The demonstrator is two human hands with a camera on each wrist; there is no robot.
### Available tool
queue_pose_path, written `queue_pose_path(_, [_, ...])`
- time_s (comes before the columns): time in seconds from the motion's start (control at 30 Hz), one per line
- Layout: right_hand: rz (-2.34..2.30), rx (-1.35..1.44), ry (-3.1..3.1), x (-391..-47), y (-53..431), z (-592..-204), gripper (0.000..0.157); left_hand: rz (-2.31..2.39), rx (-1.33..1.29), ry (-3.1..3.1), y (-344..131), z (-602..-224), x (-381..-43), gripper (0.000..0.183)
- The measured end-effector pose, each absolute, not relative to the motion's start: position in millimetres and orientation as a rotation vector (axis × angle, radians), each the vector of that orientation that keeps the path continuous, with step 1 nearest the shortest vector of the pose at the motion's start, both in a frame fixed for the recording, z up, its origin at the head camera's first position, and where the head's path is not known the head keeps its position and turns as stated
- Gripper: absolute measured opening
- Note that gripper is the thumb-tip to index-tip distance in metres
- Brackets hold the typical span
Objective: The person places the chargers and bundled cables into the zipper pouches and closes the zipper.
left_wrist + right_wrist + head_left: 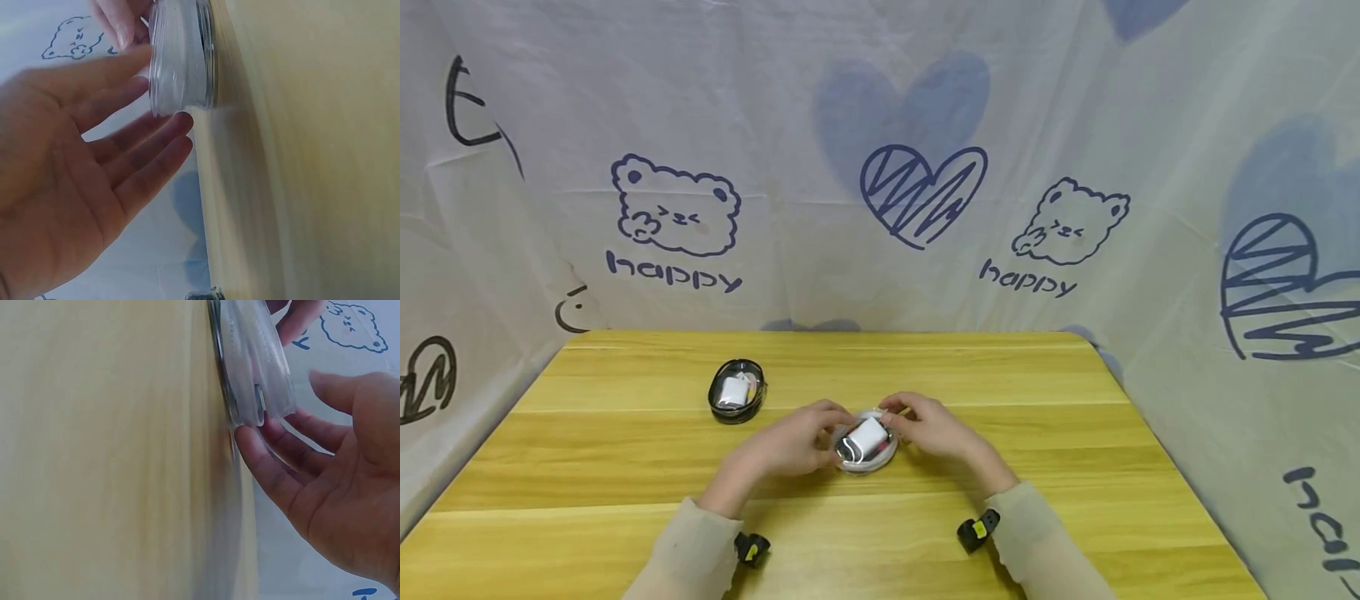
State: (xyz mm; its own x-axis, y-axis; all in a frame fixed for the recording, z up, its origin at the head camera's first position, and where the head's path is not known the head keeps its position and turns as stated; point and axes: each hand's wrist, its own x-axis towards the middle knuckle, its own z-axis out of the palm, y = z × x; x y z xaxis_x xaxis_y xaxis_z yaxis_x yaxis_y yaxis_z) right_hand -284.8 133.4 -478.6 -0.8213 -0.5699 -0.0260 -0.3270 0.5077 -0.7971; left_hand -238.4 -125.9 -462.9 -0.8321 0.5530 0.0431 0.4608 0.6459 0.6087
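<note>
A round bundle (862, 467) of white coil under clear wrap lies low at the table's middle, a white block (868, 437) at its centre with dark and pink bits. My left hand (797, 437) is at its left side; in the left wrist view its fingers are loosely extended, fingertips (181, 119) right at the clear rim. On the other side is my right hand (936, 429). In the right wrist view its fingers reach the bundle's edge (275, 394), while the thumb (334, 387) stands apart from it.
A black-rimmed round bundle (737, 412) with a white block inside lies at the back left of the wooden table (1000, 367). A printed cloth (805, 233) hangs behind the table and along its sides. Black devices (751, 549) are strapped at both wrists.
</note>
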Motion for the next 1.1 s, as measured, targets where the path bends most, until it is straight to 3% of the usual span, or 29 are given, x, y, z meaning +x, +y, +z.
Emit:
queue_pose_path(0.37, [-1.191, -0.732, 2.466, -285, 136, -474, 0.026, 0.885, 0.88, 2.749, -111, -463, -235, 0.061])
queue_pose_path(0.67, [-1.063, -0.855, 2.515, -286, 139, -477, 0.03, 0.892, 0.963, 2.717, -108, -462, -234, 0.061])
queue_pose_path(1.1, [-1.009, -0.848, 2.526, -288, 138, -479, 0.013, 0.857, 1.016, 2.662, -109, -464, -234, 0.061])
